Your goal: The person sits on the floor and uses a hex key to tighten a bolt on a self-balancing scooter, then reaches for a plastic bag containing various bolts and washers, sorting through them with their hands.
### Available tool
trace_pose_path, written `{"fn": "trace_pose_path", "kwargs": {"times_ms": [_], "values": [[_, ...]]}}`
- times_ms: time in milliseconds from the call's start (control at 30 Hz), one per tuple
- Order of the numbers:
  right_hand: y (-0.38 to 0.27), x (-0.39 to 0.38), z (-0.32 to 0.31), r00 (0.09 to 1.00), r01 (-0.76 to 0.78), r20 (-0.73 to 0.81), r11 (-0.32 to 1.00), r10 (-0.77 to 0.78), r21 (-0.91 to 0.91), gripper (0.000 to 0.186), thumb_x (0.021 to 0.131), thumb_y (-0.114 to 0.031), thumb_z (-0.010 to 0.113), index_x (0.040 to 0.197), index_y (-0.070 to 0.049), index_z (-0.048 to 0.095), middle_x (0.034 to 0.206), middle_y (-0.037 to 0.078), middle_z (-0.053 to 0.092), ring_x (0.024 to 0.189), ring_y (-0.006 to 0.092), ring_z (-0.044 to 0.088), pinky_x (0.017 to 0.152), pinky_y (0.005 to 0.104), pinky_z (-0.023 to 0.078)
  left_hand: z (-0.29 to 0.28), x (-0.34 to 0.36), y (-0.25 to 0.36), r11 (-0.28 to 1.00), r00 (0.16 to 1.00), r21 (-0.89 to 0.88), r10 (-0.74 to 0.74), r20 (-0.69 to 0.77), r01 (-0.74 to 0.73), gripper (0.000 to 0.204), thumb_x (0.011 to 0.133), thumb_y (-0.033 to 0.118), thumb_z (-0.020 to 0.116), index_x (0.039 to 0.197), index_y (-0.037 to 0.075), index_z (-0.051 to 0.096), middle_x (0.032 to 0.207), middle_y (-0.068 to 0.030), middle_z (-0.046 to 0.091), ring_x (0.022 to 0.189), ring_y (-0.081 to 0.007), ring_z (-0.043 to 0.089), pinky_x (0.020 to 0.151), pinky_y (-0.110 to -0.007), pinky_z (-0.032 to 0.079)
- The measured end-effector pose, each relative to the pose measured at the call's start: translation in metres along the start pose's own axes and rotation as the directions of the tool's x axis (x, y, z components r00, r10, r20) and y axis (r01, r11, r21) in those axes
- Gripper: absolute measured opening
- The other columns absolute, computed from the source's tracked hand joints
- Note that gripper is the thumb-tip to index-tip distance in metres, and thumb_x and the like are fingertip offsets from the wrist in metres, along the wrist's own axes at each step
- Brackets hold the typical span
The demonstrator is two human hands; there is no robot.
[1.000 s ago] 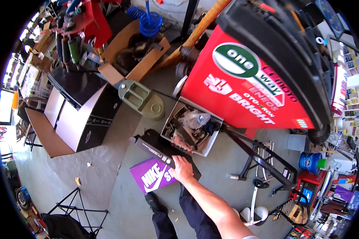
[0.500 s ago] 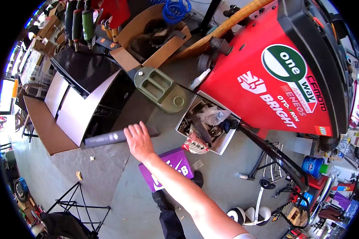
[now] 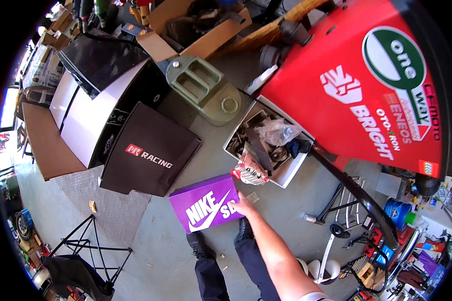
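At the right end of a purple shoebox (image 3: pixel 180 201) with white print is my right hand (image 3: pixel 242 204). The thumb side lies along the box's edge and the other fingers are mostly hidden, but the hand looks closed on that end. The shoebox is just in front of my dark shoes. Left of it, a dark flat cardboard piece (image 3: pixel 153 143) with pale lettering leans near a large open box (image 3: pixel 93 128). My left hand does not appear.
Beyond the shoebox, a white box (image 3: pixel 286 175) holds parts and plastic bags. Behind it are an olive-green jerrycan (image 3: pixel 206 90) and a cardboard box (image 3: pixel 213 42). A red panelled machine (image 3: pixel 316 105) stands right. A folding-chair frame (image 3: pixel 93 246) is at lower left.
My right hand has left the dark cardboard piece and moved right and nearer to the shoebox's end. The cardboard, edge-on before, now shows its broad face. The view has shifted.
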State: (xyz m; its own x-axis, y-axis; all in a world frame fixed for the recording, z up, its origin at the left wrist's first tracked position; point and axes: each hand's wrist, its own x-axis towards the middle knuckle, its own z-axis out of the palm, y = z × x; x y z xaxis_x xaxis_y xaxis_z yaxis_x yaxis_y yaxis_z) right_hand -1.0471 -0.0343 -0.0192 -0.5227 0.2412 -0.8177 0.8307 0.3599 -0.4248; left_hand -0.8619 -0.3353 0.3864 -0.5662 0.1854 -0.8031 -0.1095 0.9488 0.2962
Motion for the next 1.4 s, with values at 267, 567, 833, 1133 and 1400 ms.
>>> {"fn": "trace_pose_path", "kwargs": {"times_ms": [267, 567, 833, 1133, 1400], "values": [[-0.056, -0.031, -0.023, 0.897, 0.249, -0.343, 0.960, -0.277, -0.126, 0.056, 0.090, -0.034, 0.075, 0.131, 0.000, 0.059, 0.129, 0.023, 0.064, 0.120, 0.0401, 0.060, 0.104, 0.0495, 0.047, 0.010, 0.004, 0.009, 0.997, 0.997, -0.071, 0.033, -0.071, -0.038, 0.022, 0.090, 0.022, 0.066, 0.103, 0.005, 0.071, 0.110, -0.0192, 0.066, 0.107, -0.0426, 0.058, 0.100, -0.052, 0.046], [0.071, -0.001, -0.141, 0.864, 0.063, -0.285, 0.649, -0.416, -0.758, 0.018, 0.094, -0.014, 0.054, 0.096, -0.008, 0.070, 0.087, 0.014, 0.074, 0.084, 0.0286, 0.073, 0.095, 0.0450, 0.050, -0.006, -0.020, 0.032, 0.997, 0.996, 0.030, -0.076, 0.038, 0.075, 0.025, 0.091, 0.025, 0.068, 0.107, 0.006, 0.071, 0.117, -0.0164, 0.067, 0.113, -0.0392, 0.060, 0.101, -0.051, 0.047], [0.127, -0.079, -0.065, 0.905, 0.152, -0.202, 0.730, -0.373, -0.666, 0.022, 0.095, -0.017, 0.054, 0.084, -0.007, 0.071, 0.075, 0.019, 0.073, 0.076, 0.0343, 0.074, 0.076, 0.0490, 0.058, 0.114, -0.057, -0.040, 0.985, 0.985, -0.028, 0.170, 0.020, -0.169, 0.019, 0.092, 0.022, 0.068, 0.104, 0.007, 0.069, 0.109, -0.0160, 0.068, 0.107, -0.0375, 0.062, 0.095, -0.048, 0.049], [0.267, -0.220, 0.080, 0.947, 0.121, -0.187, 0.829, -0.261, -0.546, 0.012, 0.090, -0.012, 0.056, 0.089, -0.007, 0.068, 0.082, 0.018, 0.074, 0.080, 0.0369, 0.074, 0.074, 0.0501, 0.058, 0.169, -0.144, -0.059, 0.966, 0.975, -0.131, 0.224, -0.012, -0.223, 0.019, 0.092, 0.020, 0.066, 0.105, 0.006, 0.069, 0.115, -0.0156, 0.068, 0.114, -0.0385, 0.061, 0.099, -0.048, 0.048], [0.380, -0.324, 0.157, 0.949, 0.248, -0.044, 0.823, -0.314, -0.510, 0.023, 0.089, -0.007, 0.055, 0.106, -0.007, 0.070, 0.092, 0.018, 0.074, 0.088, 0.0366, 0.073, 0.082, 0.0482, 0.057, 0.295, -0.234, -0.092, 0.934, 0.969, -0.285, 0.168, -0.179, -0.214, 0.024, 0.098, 0.019, 0.062, 0.115, 0.002, 0.068, 0.118, -0.0180, 0.068, 0.118, -0.0387, 0.060, 0.104, -0.048, 0.046]]}}
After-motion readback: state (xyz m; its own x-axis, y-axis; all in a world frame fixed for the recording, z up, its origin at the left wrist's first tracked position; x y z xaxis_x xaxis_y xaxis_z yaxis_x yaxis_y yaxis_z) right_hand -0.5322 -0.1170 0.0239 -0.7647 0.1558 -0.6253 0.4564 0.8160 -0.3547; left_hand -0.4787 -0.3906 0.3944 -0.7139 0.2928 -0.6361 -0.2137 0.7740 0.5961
